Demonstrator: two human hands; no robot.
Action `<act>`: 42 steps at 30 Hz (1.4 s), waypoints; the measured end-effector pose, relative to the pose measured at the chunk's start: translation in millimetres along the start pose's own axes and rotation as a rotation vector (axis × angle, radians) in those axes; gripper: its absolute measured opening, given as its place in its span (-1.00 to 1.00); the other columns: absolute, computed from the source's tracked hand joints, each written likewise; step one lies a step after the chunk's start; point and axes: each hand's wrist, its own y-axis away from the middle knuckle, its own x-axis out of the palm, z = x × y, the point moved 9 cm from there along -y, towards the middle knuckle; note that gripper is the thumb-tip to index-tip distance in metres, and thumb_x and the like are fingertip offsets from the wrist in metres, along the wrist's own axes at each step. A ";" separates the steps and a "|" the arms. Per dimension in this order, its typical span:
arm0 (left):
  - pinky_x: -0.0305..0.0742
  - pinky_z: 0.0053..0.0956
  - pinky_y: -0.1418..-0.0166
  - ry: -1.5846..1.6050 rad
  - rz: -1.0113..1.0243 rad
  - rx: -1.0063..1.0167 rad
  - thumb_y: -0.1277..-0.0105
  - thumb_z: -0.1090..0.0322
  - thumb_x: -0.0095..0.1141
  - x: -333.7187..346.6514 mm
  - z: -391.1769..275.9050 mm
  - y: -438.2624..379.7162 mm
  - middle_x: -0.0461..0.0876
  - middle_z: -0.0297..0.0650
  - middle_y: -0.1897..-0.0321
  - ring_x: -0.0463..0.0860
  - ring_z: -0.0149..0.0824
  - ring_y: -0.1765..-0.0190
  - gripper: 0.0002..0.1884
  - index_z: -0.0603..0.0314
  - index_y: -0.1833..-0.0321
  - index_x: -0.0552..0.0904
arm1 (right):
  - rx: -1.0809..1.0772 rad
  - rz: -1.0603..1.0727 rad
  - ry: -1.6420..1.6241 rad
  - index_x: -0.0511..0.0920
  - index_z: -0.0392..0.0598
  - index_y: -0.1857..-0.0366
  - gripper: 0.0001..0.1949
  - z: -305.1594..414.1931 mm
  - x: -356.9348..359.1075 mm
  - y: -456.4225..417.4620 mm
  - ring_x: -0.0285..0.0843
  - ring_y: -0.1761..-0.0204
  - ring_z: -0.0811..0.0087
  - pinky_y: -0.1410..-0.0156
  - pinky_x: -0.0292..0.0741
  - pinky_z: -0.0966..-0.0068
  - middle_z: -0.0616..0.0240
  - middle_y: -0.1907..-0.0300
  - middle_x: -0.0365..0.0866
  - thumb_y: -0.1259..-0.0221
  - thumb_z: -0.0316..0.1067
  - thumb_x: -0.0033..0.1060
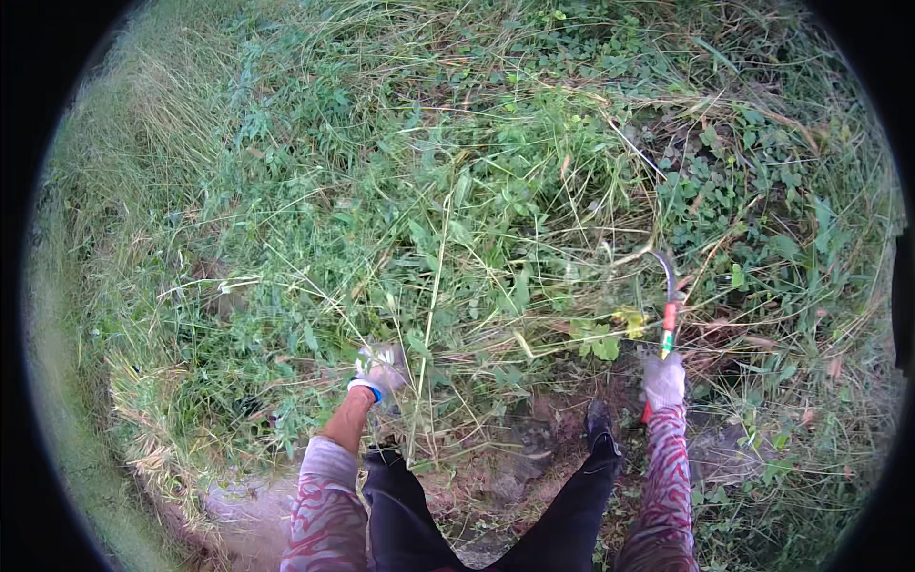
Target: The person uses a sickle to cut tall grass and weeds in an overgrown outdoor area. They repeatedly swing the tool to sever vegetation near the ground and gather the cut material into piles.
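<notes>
My right hand (664,381), in a pale work glove, grips the handle of a sickle (669,322). The handle is red with green, white and yellow bands. Its curved metal blade (665,266) points away from me and bends left among grass stems, which partly cover the tip. My left hand (381,368), in a pale glove with a blue cuff edge, is low over the grass in front of my leg. It is blurred, and whether its fingers hold stems cannot be made out. Long pale grass stems (437,286) stand just right of it.
Tangled grass and leafy weeds (322,193) spread ahead and to both sides. A dark shoe (599,427) rests on trodden bare soil (532,457) between my arms. Cut-looking straw (154,443) lies at the left, beside a pale bare patch (250,504).
</notes>
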 end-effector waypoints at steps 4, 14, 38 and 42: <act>0.43 -0.13 0.05 0.089 0.425 -0.275 -0.11 0.00 -0.02 46.2 42.8 5.1 0.65 -0.13 0.17 0.60 -0.14 0.05 -0.62 0.06 0.15 0.64 | -0.143 0.020 0.219 0.45 -0.27 0.36 -0.82 -36.1 -98.5 243.9 0.57 0.49 -0.05 0.40 0.44 0.20 -0.12 0.54 0.55 -0.12 -0.34 0.04; 0.45 -0.20 0.51 -0.001 0.185 0.269 0.15 0.25 0.06 -52.1 -151.9 127.2 0.54 -0.14 0.73 0.58 -0.11 0.60 -0.86 0.11 0.67 0.60 | -0.499 -0.012 0.365 0.43 -0.20 0.31 -0.74 160.6 17.3 15.1 0.64 0.45 0.01 0.40 0.57 0.16 0.00 0.51 0.62 -0.20 -0.18 0.05; 0.45 -0.21 -0.10 0.041 0.397 0.796 -0.05 0.20 0.04 -54.0 -337.2 16.2 0.45 -0.04 -0.15 0.54 -0.09 -0.07 -0.39 0.11 -0.24 0.32 | 0.181 0.412 0.267 0.43 -0.22 0.32 -0.62 -61.4 -80.1 385.1 0.63 0.39 -0.05 0.27 0.55 0.11 -0.07 0.46 0.62 -0.05 -0.05 0.16; 0.45 -0.23 -0.08 -0.043 0.794 0.775 0.03 0.06 0.21 -5.6 -313.9 80.6 0.60 -0.02 0.06 0.59 -0.13 -0.01 -0.52 0.16 0.07 0.57 | 0.373 0.676 -0.184 0.42 -0.23 0.36 -0.68 -65.7 -88.1 387.6 0.63 0.55 0.20 0.42 0.55 0.29 0.03 0.55 0.60 -0.08 -0.15 0.18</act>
